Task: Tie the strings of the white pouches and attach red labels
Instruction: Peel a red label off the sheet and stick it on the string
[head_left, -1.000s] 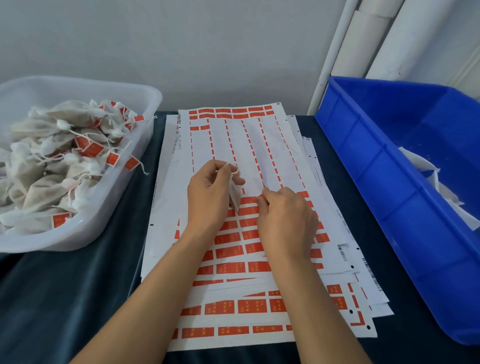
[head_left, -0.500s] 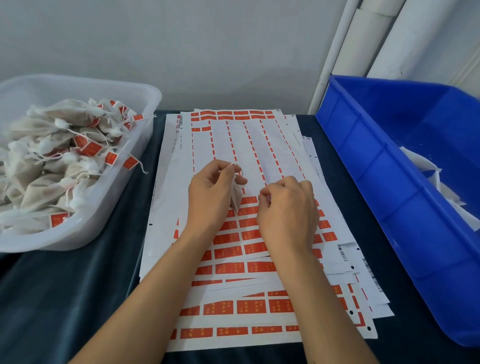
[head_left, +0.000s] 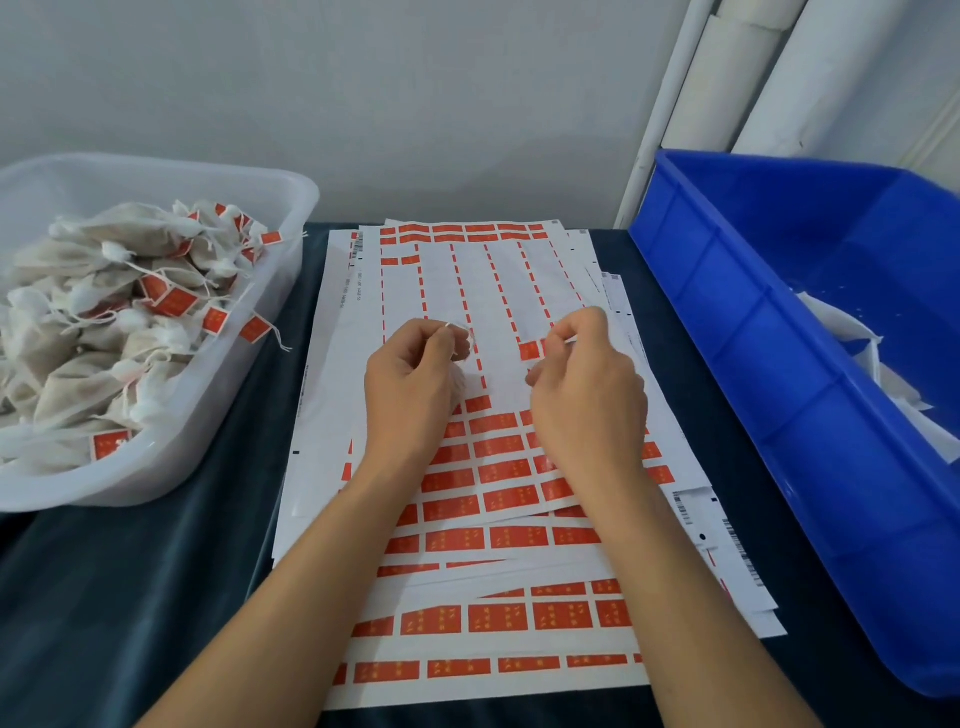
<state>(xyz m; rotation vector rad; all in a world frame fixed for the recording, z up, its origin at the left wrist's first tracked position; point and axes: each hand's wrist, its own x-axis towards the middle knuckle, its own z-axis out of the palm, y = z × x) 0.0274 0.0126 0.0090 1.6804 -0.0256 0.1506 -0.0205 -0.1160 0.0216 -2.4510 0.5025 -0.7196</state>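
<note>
My left hand holds a small white pouch above the label sheets; my palm hides most of it, so only a puckered edge shows under my curled fingers. They pinch a thin loop of string, faint against the white paper. My right hand hangs over the same sheets, thumb and forefinger pressed together on something red, a label as far as I can tell, half covered by my knuckles. Left of the sheets, a clear tub holds finished pouches, cut off by the frame. Right of them, a blue bin shows white scraps, its far end out of sight.
</note>
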